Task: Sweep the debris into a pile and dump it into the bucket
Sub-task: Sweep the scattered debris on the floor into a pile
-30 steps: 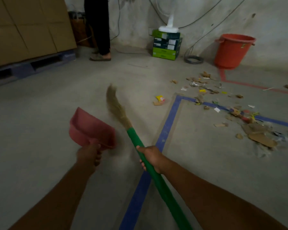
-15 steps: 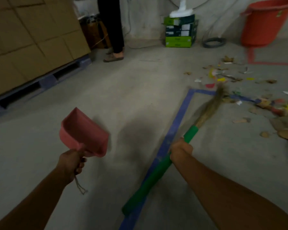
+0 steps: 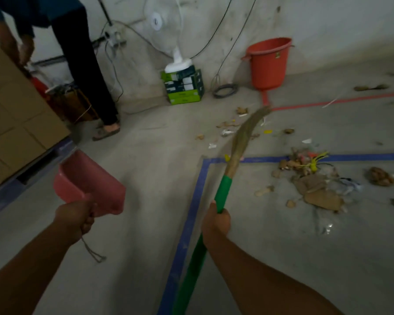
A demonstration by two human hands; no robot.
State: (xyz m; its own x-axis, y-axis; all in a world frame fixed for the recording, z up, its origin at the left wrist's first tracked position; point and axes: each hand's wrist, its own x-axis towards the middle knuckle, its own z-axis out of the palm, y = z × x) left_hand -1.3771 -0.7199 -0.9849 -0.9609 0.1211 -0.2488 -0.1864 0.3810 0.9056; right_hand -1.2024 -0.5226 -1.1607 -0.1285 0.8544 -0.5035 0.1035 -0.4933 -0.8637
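Beyond the right hand gripping a broom (left hand grips dustpan) lies debris.

Legible text: none. You are looking at nothing that can be read.
- Stacked green boxes, upper centre of the frame: white label panels are showing, but the print is too blurred for you to read.
- Orange bucket, upper right: a small sticker is sitting near the rim, unreadable.
- White fan, top centre: a hub badge is showing, its letters too small to make out.
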